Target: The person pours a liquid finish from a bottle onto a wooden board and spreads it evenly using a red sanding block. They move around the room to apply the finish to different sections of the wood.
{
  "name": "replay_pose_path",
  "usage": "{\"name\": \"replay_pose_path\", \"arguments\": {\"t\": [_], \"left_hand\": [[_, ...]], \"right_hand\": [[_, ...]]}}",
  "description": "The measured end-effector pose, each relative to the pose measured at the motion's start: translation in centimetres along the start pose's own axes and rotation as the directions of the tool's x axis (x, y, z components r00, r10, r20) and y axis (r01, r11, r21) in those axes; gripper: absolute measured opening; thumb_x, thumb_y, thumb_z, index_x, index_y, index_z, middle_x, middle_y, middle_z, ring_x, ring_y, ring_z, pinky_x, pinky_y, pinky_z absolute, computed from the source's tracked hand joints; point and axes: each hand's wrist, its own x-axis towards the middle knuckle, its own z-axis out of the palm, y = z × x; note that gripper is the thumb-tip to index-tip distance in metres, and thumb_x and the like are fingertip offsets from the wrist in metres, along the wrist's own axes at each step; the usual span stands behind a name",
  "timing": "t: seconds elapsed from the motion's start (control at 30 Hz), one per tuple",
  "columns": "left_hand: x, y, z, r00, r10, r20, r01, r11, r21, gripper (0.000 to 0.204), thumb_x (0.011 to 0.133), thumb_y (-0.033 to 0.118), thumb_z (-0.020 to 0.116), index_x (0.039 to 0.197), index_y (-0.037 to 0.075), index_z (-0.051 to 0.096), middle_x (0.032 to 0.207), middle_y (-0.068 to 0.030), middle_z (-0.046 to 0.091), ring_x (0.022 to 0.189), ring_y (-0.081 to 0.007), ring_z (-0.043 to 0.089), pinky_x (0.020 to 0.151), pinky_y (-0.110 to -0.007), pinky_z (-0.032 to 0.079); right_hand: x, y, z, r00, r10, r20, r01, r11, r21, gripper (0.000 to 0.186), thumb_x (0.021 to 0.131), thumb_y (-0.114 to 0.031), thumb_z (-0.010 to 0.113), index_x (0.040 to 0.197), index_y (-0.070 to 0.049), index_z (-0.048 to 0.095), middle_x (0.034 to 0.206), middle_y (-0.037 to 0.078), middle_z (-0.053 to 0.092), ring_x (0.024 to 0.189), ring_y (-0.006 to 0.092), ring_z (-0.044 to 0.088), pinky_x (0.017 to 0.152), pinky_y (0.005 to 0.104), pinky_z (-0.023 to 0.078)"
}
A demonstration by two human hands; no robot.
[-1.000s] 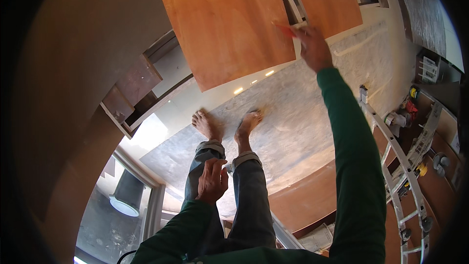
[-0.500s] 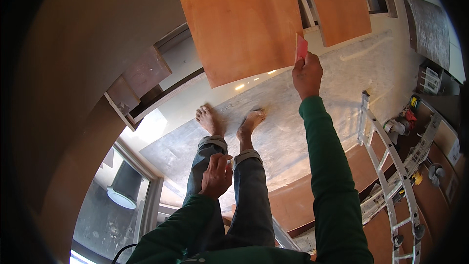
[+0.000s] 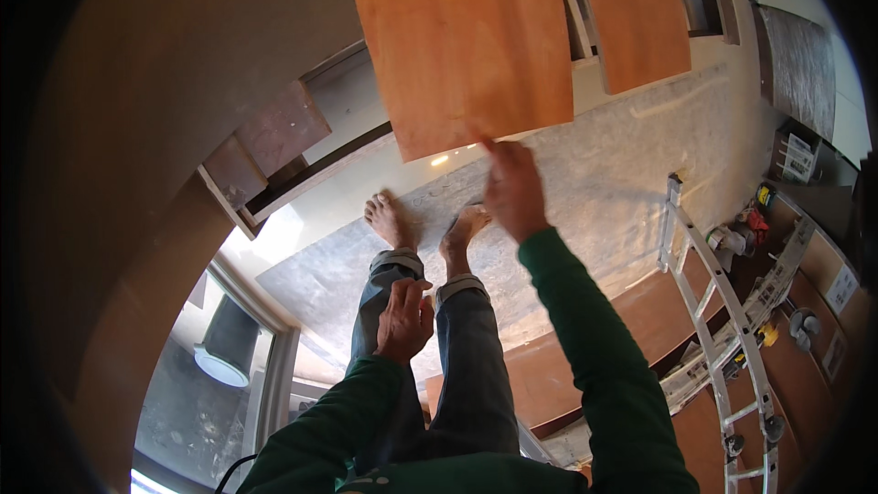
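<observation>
My right hand [image 3: 512, 183], blurred by motion, has its fingers closed on a flat red-pink piece [image 3: 481, 139], which points toward the lower edge of a large orange plywood panel [image 3: 457, 37]; whether they touch I cannot tell. My left hand [image 3: 404, 320] is lower, in front of my jeans near the knee, its fingers curled; what they hold, if anything, is hidden. My bare feet [image 3: 391, 221] stand on a dusty grey sheet [image 3: 604, 174] that lies on a glossy pale floor.
A second orange panel [image 3: 636, 27] is at upper right. Open wooden compartments [image 3: 274, 123] line the left. An aluminium ladder [image 3: 709, 302] lies at right beside tools and clutter [image 3: 750, 233]. A framed glass pane [image 3: 201, 412] is at lower left.
My right arm has swung leftward and downward with the red-pink piece. My left hand stays near my knee. The panels appear slightly shifted to the right in the view.
</observation>
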Motion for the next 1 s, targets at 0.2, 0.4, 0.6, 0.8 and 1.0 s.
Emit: {"name": "replay_pose_path", "arguments": {"t": [0.2, 0.4, 0.6, 0.8, 1.0], "left_hand": [[0.3, 0.1, 0.4, 0.999, -0.005, 0.051, 0.006, 1.0, -0.019, 0.025, 0.096, 0.009, 0.063, 0.121, 0.01, 0.061, 0.116, -0.0161, 0.056, 0.103, -0.0394, 0.065, 0.08, -0.049, 0.058], [-0.2, -0.5, 0.2, 0.998, -0.052, 0.026, 0.053, 0.998, -0.017, 0.026, 0.096, 0.008, 0.061, 0.121, 0.01, 0.06, 0.118, -0.0165, 0.056, 0.104, -0.0401, 0.065, 0.082, -0.05, 0.058], [-0.3, -0.2, 0.3, 0.997, -0.06, 0.054, 0.063, 0.996, -0.058, 0.024, 0.097, 0.01, 0.06, 0.121, 0.009, 0.06, 0.118, -0.0173, 0.056, 0.106, -0.0409, 0.064, 0.085, -0.051, 0.057], [0.1, 0.2, -0.4, 0.997, -0.056, 0.046, 0.058, 0.997, -0.045, 0.023, 0.097, 0.011, 0.061, 0.121, 0.01, 0.061, 0.118, -0.0169, 0.057, 0.105, -0.0408, 0.065, 0.084, -0.05, 0.058], [-0.8, -0.6, 0.3, 0.997, -0.07, 0.03, 0.07, 0.997, -0.024, 0.023, 0.097, 0.012, 0.062, 0.12, 0.01, 0.061, 0.118, -0.0164, 0.057, 0.105, -0.0405, 0.066, 0.082, -0.05, 0.058]], "right_hand": [[-1.2, 2.4, 3.5, 0.999, 0.021, -0.025, -0.026, 0.976, -0.215, 0.071, 0.08, 0.01, 0.063, 0.149, -0.005, 0.052, 0.13, 0.02, 0.059, 0.109, 0.0418, 0.059, 0.095, 0.0457, 0.054], [-2.8, -5.5, 6.2, 0.998, 0.064, 0.011, -0.064, 0.998, -0.001, 0.063, 0.081, 0.003, 0.065, 0.144, -0.006, 0.058, 0.124, 0.017, 0.061, 0.108, 0.0381, 0.06, 0.094, 0.0457, 0.055], [0.3, 2.4, 1.4, 0.969, 0.151, -0.198, -0.2, 0.946, -0.254, 0.066, 0.083, 0.002, 0.065, 0.148, -0.006, 0.054, 0.12, 0.019, 0.062, 0.107, 0.0397, 0.061, 0.089, 0.0463, 0.055], [-4.2, -7.4, 8.5, 0.971, -0.082, 0.224, 0.086, 0.996, -0.008, 0.041, 0.084, -0.004, 0.066, 0.125, -0.001, 0.059, 0.112, 0.017, 0.057, 0.1, 0.0373, 0.062, 0.087, 0.048, 0.057], [-1.3, 0.2, -0.3, 0.892, 0.449, -0.042, -0.392, 0.819, 0.419, 0.027, 0.091, -0.006, 0.063, 0.116, -0.003, 0.071, 0.1, 0.019, 0.07, 0.094, 0.0379, 0.069, 0.08, 0.0443, 0.056]]}}
